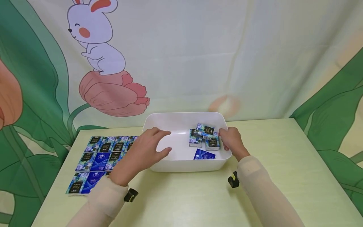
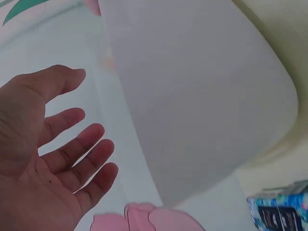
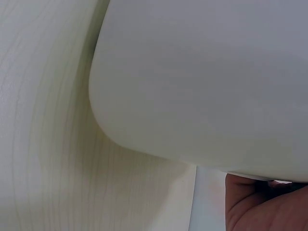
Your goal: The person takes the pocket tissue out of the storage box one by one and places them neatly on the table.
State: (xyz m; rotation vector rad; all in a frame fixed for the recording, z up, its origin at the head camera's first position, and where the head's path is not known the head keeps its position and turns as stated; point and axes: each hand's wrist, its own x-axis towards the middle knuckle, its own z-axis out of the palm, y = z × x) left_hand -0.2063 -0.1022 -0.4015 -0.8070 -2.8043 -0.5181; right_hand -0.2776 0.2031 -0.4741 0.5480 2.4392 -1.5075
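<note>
Pale table point(image 1: 283, 176) supports white bin point(image 1: 187, 166) holding four packs point(image 1: 204, 131).

Bright light on the desk point(image 1: 283, 176) in the head view, soft shadows beside the sleeves point(image 1: 106, 197), a glint inside the white bin point(image 1: 187, 166); wrist views run dimmer, greyer, the left's blue pack point(image 2: 279, 214) blurry!

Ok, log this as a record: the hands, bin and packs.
White bin: on the table
Left hand: open, holding nothing, at bin's left end
Right hand: grips bin's right rim
Floral packs in bin: three, right half, one atop others
Blue pack in bin: one, right half
Table packs: rows left of bin, partly hidden
</note>
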